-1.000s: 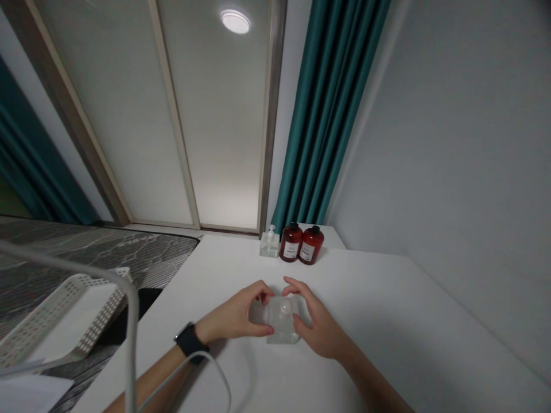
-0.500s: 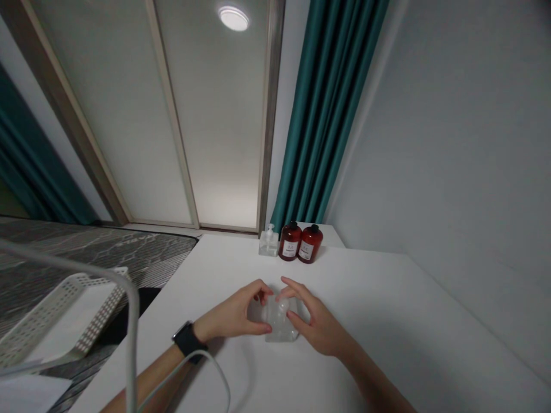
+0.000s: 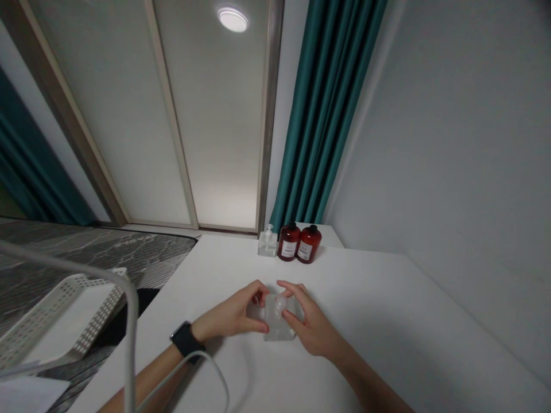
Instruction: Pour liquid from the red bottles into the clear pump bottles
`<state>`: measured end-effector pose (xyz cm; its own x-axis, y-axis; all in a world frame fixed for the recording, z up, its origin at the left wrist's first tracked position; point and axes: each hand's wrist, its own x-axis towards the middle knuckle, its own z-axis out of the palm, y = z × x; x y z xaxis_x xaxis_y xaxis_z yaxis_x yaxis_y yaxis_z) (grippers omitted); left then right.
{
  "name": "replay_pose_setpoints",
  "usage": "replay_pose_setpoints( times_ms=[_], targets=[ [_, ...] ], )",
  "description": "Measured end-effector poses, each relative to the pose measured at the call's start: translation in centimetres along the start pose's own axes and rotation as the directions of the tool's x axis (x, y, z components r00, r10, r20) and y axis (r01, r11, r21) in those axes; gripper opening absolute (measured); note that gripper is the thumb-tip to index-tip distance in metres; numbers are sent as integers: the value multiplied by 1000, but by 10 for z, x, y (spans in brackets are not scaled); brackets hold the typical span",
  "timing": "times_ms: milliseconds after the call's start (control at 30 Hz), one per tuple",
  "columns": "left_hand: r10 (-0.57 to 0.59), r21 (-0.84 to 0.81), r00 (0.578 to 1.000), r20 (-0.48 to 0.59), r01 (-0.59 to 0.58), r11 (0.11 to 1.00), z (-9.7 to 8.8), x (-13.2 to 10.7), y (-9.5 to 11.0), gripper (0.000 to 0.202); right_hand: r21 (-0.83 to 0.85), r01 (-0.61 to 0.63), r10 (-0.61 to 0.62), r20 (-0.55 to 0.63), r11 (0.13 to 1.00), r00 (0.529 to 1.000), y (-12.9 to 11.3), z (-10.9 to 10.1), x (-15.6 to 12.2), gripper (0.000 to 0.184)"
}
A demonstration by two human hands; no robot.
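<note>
A clear square bottle stands or lies on the white table between my hands, with a round clear top facing up. My left hand, with a black watch on its wrist, grips the bottle's left side with curved fingers. My right hand presses its fingers and thumb against the right side and near the round top. The bottle's lower part shows through its clear walls, and the fingers hide its sides.
At the table's far end stand a clear pump bottle and two dark red pump bottles. A white perforated basket sits off the table's left edge. A white cable crosses the view at the left. A wall rises on the right.
The bottle's round top has shifted slightly left between my hands, and my right fingers sit closer around it. The whole view has drifted a little, with the far bottles lower and smaller.
</note>
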<state>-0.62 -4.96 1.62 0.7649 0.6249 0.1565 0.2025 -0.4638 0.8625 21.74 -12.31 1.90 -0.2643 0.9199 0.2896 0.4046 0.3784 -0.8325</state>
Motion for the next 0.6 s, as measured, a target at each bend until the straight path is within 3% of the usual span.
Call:
replay_pose_setpoints(
  times_ms=[267,600],
  targets=[
    [-29,74,1000,12,28,997,-2,0,7,50,-2,21,-21,107,1000,994,3,-13,4,61],
    [14,33,1000,-11,-14,999,3,-2,-7,56,16,8,-9,24,1000,1000,1,-1,0,55]
  ],
)
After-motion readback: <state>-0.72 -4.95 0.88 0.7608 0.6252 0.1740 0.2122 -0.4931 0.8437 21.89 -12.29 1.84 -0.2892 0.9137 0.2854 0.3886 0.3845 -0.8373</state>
